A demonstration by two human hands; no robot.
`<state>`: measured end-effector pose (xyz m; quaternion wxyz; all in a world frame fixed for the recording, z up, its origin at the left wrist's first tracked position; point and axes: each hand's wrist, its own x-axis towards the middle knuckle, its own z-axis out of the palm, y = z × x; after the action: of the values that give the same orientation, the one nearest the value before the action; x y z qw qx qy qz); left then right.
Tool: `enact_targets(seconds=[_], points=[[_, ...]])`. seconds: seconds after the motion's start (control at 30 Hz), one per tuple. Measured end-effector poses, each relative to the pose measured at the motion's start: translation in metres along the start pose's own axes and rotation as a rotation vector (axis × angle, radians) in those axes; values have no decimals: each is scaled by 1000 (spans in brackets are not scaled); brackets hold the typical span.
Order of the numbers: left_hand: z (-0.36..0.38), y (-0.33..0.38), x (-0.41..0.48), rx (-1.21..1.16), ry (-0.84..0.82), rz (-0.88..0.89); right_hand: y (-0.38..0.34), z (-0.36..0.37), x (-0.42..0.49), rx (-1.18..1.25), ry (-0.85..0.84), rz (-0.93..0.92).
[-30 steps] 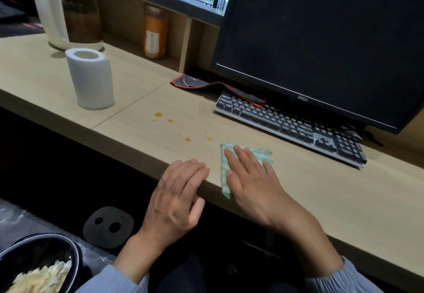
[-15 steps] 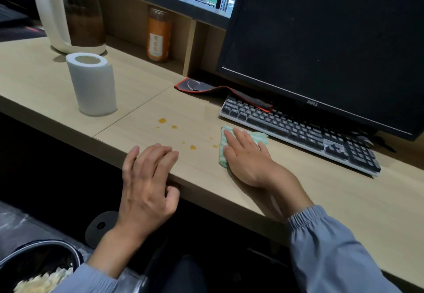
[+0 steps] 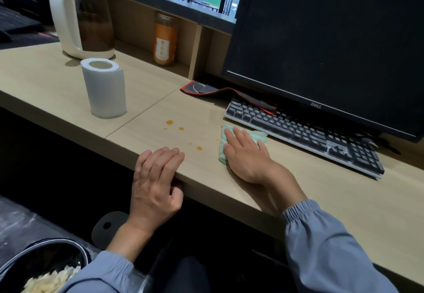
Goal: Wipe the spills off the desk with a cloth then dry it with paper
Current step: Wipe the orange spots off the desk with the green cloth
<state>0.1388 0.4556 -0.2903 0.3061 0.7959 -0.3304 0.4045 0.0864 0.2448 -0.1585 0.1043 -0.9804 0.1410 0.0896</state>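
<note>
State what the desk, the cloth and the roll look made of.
Desk: likely wood-grain laminate, smooth, faintly glossy; pale streaked grain, sheen near the keyboard.
Cloth: soft knitted or terry fabric, green-and-white, nubby.
Roll: white paper, matte, hollow core.

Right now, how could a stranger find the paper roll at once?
From the black monitor, follow the desk left to the white kettle. The paper roll stands upright just in front of it. Unlike the kettle and the orange bottle, it is a plain white cylinder, hollow on top.
</note>
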Motion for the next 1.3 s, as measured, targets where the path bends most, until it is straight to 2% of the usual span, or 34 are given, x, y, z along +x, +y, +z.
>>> enact_targets(seconds=[0.27, 0.4, 0.93, 1.13, 1.3], points=[[-2, 1, -1, 27, -6, 2, -18, 19, -81, -28, 8, -83], [2, 1, -1, 23, 13, -4, -21, 22, -93, -43, 8, -83], [10, -1, 3, 7, 117, 33, -21, -9, 53, -37, -33, -48], [10, -3, 2, 8, 90, 40, -22, -6, 53, -44, 3, -62], [7, -3, 2, 8, 70, 39, -29, 6, 15, -60, -11, -118]])
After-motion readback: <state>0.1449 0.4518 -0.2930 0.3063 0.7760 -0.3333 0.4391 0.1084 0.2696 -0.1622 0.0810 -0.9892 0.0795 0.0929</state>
